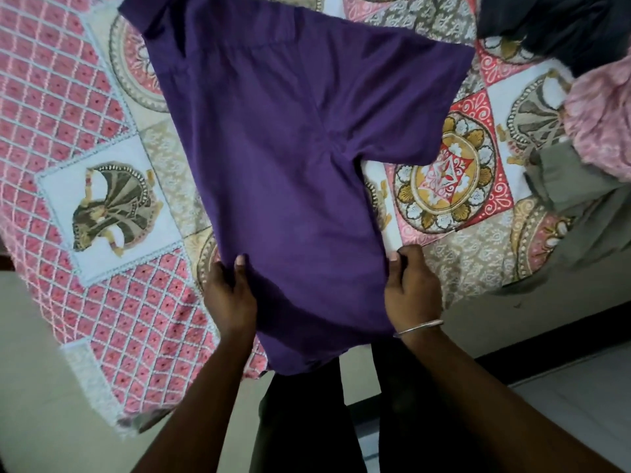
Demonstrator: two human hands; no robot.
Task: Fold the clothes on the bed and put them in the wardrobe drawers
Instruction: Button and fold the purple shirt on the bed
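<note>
Where the bed's near edge runs across the lower frame, a patterned bedspread [112,233] covers the mattress: pink lattice print toward the left edge, cream and red medallion panels toward the right. Pale floor [41,370] shows below the bed's near corner at left; a dark skirting strip [546,336] runs under the near edge at right.

Purple shirt [290,165] lies spread flat down the middle of the bed, collar end toward the far edge, hem hanging over the near edge. 1 short sleeve spreads out to the right; the other, at far left, looks folded.

Left hand [230,293] pinches the shirt's left side seam near the hem, thumb on top of the cloth. Right hand [411,288] grips the right side seam at the same level, fingers curled; a thin metal bangle [418,328] sits on that wrist.

At the bed's right edge, 3 other garments lie heaped: dark cloth [563,25] at the far right corner, pink printed cloth [601,117] beside it, grey-olive cloth [587,213] nearer, draping toward the near edge. None touches the shirt.
</note>
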